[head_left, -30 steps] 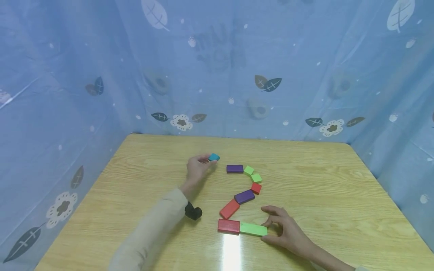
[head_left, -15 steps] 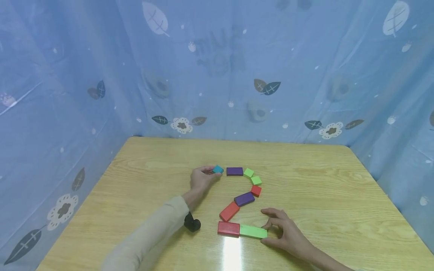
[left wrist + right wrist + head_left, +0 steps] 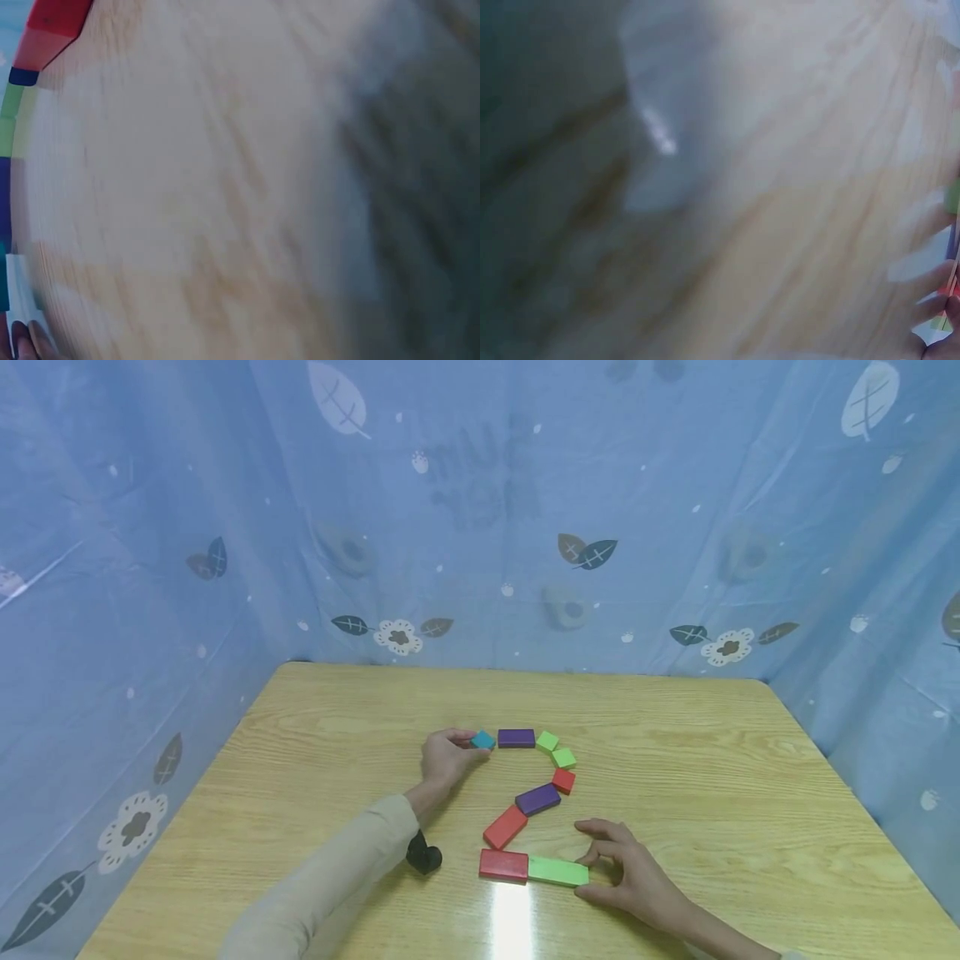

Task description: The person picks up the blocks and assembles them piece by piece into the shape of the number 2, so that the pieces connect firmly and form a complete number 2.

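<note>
My left hand [image 3: 446, 758] pinches a small blue block [image 3: 483, 740] between thumb and fingers. The block sits just left of a purple block [image 3: 516, 738], with a narrow gap between the two. From there a curved row goes on through two small green blocks [image 3: 563, 758], a small red cube [image 3: 564, 781], a second purple block [image 3: 537, 799] and a slanted red block [image 3: 506, 827]. Below it, a red block [image 3: 503, 865] meets a long green block [image 3: 558, 871] end to end. My right hand [image 3: 633, 877] holds that green block's right end between thumb and finger.
The blocks lie on a wood-grain table [image 3: 697, 760]. A blue patterned curtain [image 3: 480, 510] rises behind the table and along its sides. Under the left wrist a black rounded device [image 3: 425, 856] sticks out. Light glares off the table near the front.
Over the last second my left hand has brought the blue block nearer and to the right, up beside the upper purple block. My right hand stays at the green block.
</note>
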The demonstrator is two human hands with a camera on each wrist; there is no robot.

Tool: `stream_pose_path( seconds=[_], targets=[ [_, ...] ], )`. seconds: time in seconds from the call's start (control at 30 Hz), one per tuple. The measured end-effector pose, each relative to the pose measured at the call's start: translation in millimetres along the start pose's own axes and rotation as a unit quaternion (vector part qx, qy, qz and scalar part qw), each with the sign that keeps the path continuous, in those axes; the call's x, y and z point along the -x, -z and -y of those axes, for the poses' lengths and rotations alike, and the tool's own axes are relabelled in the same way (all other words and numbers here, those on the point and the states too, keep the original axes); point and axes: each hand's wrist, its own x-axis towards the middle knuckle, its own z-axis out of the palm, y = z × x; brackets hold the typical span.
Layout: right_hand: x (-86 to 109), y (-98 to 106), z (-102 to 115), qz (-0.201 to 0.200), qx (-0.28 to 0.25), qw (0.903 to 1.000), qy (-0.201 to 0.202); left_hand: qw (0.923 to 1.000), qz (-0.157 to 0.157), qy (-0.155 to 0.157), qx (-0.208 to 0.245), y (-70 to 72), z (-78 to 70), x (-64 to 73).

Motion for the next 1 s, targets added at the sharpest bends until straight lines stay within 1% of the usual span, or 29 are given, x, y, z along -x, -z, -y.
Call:
stream_pose_path(
  seconds=[0.07, 0.27, 0.37, 0.6, 0.7, 0.83, 1.0],
  targets=[
    [0.0, 0, 0, 0.0, 0.002, 1.0, 0.0, 1.0, 0.0, -0.007, -0.005, -0.9, 0.1, 0.4],
    [0.2, 1, 1, -0.005, 0.023, 0.9997, 0.002, 0.9999, -0.003, -0.009, -0.013, -4.7, -0.2, 0.2],
    [0.7, 1, 1, -0.005, 0.02, 0.9998, 0.003, 0.9997, -0.005, -0.017, -0.016, -7.3, 0.9, 0.2],
    [2.1, 0, 3, -0.004, 0.006, 1.0, 0.003, 0.9979, -0.008, -0.058, -0.03, -11.3, -0.4, 3.0],
    [2.7, 0, 3, -0.005, 0.005, 1.0, 0.003, 0.997, -0.005, -0.068, -0.037, -11.9, -2.0, 4.2],
    [3.1, 0, 3, -0.003, 0.002, 1.0, 0.001, 0.9967, -0.002, -0.07, -0.042, -12.1, -2.7, 5.1],
    [2.7, 0, 3, -0.003, 0.004, 1.0, -0.002, 0.9975, 0.008, -0.061, -0.035, -11.8, -1.7, 4.3]
  ],
)
